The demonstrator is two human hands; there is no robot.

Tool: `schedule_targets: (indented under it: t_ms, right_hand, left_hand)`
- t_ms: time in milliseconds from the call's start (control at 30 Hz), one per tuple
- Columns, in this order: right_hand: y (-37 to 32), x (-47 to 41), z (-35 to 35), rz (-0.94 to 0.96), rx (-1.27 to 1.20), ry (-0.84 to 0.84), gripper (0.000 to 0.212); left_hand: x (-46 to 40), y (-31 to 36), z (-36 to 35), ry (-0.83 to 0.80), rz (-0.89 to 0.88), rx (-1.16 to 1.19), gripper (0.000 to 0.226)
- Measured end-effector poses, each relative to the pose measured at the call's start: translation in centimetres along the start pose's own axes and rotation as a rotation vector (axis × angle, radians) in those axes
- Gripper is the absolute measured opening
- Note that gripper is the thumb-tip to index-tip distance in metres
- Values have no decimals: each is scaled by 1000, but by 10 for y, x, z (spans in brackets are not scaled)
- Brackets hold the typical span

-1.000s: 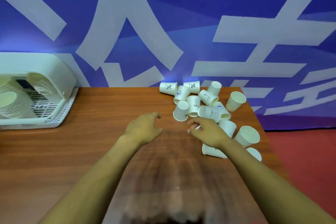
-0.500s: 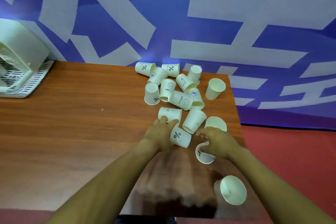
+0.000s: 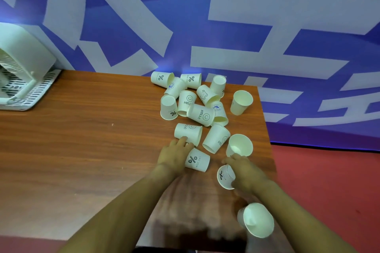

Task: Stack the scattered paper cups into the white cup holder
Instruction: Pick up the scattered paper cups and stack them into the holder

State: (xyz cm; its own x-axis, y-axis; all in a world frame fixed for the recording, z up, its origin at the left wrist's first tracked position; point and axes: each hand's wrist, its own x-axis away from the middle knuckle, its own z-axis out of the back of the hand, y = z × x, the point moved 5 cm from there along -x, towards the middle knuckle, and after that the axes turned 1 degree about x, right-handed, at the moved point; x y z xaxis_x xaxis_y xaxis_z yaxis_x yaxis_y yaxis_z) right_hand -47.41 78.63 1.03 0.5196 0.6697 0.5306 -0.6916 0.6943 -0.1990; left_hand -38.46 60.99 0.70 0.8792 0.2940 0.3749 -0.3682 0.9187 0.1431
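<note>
Both bare forearms reach forward. The left hand (image 3: 174,155) curls its grip round something; the right hand (image 3: 244,172) does likewise, knuckles up.

**Dim room, bluish light, blur near the bottom**

The picture is a bit dark and has a cool blue look. A small bright glow sits on the blue wall (image 3: 236,26) just above the far edge of the table (image 3: 82,139), so light seems to bounce there. The paper cups (image 3: 193,107) in the middle look sharp, and you can read their prints. Soft, faint shadows lie under them. Lower down, things get smeary: the wood between the two arms is blurred, and the cup near the bottom (image 3: 258,220) is fuzzy, maybe from moving. The wide lens bends straight lines near the sides. The white cup holder (image 3: 24,63) at the left edge looks washed out and stretched.
</note>
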Motion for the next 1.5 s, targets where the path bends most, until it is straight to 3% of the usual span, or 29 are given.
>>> schedule_targets:
  t_ms: [233,333,467,700,967,1333,1500]
  right_hand:
    - [-14,-4,18,-55,-111,12,55]
    - [-32,-4,32,-61,-48,16,52]
    - [-66,-5,57,-68,-11,64,53]
    - [-151,-16,102,-125,-314,280,43]
    - [-289,-49,100,-74,-452,386,87]
    - [-394,-84,106,-13,-527,354,76]
    - [-413,-116,119,78,-588,355,114]
  left_hand:
    - [9,-8,-5,-41,-25,33,56]
    - [25,-22,5,-72,21,128,55]
    - [48,-63,42,27,62,241,59]
    - [87,-162,108,187,56,457,62]
    - [133,-302,138,308,25,517,68]
    - [137,-399,170,389,-4,446,55]
    - [126,-420,174,366,44,432,55]
